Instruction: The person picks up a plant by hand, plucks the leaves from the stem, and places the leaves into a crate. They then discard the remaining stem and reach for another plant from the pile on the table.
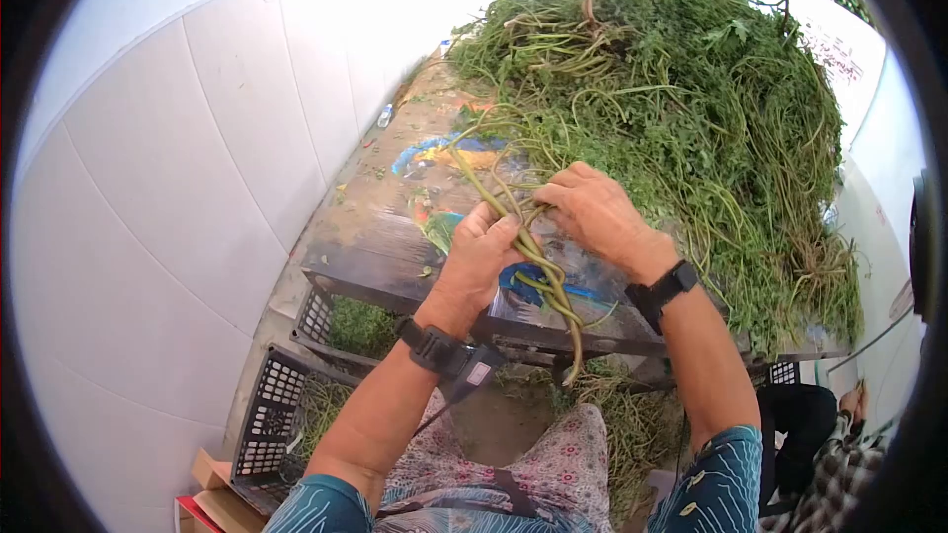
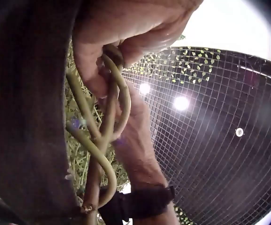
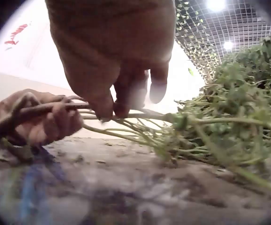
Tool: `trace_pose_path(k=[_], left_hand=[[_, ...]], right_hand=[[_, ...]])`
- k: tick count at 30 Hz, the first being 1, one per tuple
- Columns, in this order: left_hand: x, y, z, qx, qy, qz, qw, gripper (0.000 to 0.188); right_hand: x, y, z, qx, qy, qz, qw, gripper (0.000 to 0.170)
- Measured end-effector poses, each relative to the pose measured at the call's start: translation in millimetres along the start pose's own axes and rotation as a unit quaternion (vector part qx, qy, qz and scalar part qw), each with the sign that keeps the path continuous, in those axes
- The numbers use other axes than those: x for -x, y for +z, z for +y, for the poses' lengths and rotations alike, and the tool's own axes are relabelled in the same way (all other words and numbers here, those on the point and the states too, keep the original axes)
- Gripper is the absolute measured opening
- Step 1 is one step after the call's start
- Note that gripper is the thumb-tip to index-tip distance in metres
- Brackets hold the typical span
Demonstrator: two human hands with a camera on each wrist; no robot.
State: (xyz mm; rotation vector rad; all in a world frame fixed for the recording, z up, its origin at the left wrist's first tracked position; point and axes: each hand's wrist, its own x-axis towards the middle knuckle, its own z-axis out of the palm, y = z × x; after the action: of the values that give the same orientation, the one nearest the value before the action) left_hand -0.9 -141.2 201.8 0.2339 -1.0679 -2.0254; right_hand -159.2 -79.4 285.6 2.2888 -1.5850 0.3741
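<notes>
Thick green-brown plant stems [image 1: 553,288], twisted round one another, hang slantwise over the table's near edge. My left hand [image 1: 476,259] grips them around their middle, thumb on top. Just to its right, my right hand [image 1: 604,222] pinches a thin stem of the same bunch between thumb and fingertips. Seen from the left wrist, the twisted stem [image 2: 108,112] crosses side shoots below the fingers. In the right wrist view, the right fingertips [image 3: 105,110] meet a stem in front of the left hand [image 3: 55,123], and leafy ends [image 3: 177,124] trail to the right.
A big heap of leafy green stalks [image 1: 691,118] covers the table's right and back. The worn tabletop [image 1: 370,202] carries leaf scraps. Black crates [image 1: 272,415] with greens stand below left. Loose stalks [image 1: 642,434] lie under the table. Another person's checked sleeve [image 1: 839,474] shows at right.
</notes>
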Motion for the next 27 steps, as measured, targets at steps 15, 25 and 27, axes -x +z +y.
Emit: trace_pose_path(k=[15,25,27], left_hand=[[-2,2,-1,0.010,0.017,0.045,0.999,0.017],[1,3,2,0.019,-0.012,0.027,0.999,0.021],[2,6,4,-0.008,-0.017,0.030,0.999,0.022]], right_hand=[[22,2,-6,0.029,0.040,0.066,0.997,0.006],[6,4,7,-0.195,0.196,0.088,0.957,0.018],[4,-19,5,-0.234,0.239,0.168,0.927,0.018]])
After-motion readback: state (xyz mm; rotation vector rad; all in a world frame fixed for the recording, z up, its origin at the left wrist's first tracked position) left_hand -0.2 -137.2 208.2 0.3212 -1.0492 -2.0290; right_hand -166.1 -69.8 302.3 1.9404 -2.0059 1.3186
